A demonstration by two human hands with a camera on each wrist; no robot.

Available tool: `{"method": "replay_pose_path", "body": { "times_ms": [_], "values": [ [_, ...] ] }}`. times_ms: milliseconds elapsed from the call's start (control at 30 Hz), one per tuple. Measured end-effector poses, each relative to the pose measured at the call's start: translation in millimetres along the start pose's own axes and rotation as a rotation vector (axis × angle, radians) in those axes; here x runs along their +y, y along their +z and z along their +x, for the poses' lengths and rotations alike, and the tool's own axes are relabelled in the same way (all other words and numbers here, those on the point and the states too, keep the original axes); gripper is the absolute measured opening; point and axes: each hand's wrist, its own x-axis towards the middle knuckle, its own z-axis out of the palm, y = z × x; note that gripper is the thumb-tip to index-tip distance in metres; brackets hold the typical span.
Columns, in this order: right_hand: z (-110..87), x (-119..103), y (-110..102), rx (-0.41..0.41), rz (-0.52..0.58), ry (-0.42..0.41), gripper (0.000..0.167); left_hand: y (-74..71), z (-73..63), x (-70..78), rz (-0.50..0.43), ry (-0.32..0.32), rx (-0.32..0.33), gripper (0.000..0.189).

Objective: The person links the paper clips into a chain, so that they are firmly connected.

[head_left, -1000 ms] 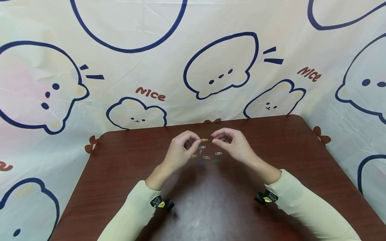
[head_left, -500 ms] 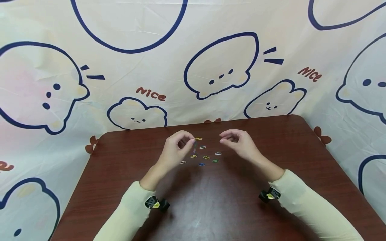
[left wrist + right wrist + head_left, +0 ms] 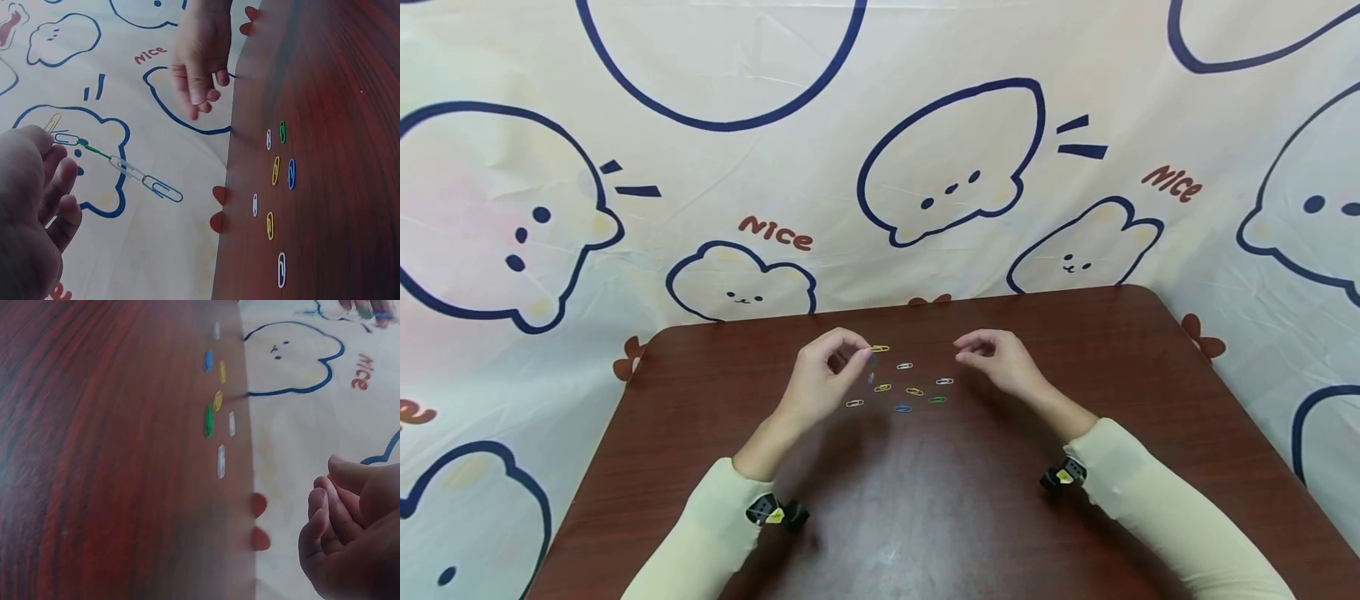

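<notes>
My left hand (image 3: 822, 373) pinches a short chain of linked paper clips (image 3: 164, 187) between thumb and forefinger, above the table. A yellow clip (image 3: 881, 348) sticks out at the fingertips; the left wrist view shows blue, green and whitish links trailing down from it. My right hand (image 3: 1002, 363) hovers off to the right, fingers loosely bent, with nothing visible in them. Below and between the hands lie loose paper clips: a blue one (image 3: 902, 408), a green one (image 3: 937, 400), yellow ones (image 3: 913, 391) and white ones (image 3: 854, 403).
The dark brown wooden table (image 3: 925, 517) reaches back to a pale cloth (image 3: 820, 183) printed with cartoon outlines. More of that cloth hangs along the left and right sides. A small black camera (image 3: 778, 512) sits on the left wrist, and another (image 3: 1063, 475) on the right.
My left hand has drawn left with the clip chain, uncovering a white clip on the table. My right hand has shifted right and slightly nearer, widening the gap between the hands.
</notes>
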Motion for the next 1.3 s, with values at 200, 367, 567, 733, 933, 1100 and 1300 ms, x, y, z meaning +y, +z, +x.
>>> {"method": "replay_pose_path", "body": {
  "times_ms": [200,367,567,733,933,1100,1300],
  "values": [
    [4.5,19,3,0.008,-0.052,0.041,0.021,-6.8,-4.2,-1.6,0.019,-0.018,0.020,0.005],
    [6.9,31,8,-0.006,-0.103,0.056,0.018,-12.2,-5.7,5.3,0.036,-0.030,0.022,0.005],
    [7.8,38,18,-0.051,-0.196,0.059,0.016,-19.1,-5.5,30.9,0.031,-0.006,0.025,0.005],
    [8.1,37,26,-0.062,-0.292,0.059,0.016,-19.4,-4.8,32.3,0.021,-0.011,0.015,0.005],
    [10.7,35,35,-0.033,-0.321,0.071,0.013,-16.1,-3.9,32.1,0.006,-0.024,0.002,0.004],
    [12.1,30,43,-0.041,-0.323,0.044,0.009,-14.1,-3.0,33.0,-0.009,-0.033,-0.008,0.004],
    [11.4,26,49,-0.036,-0.338,0.024,0.008,-12.5,-2.2,34.9,-0.015,-0.036,-0.010,0.003]
  ]
}}
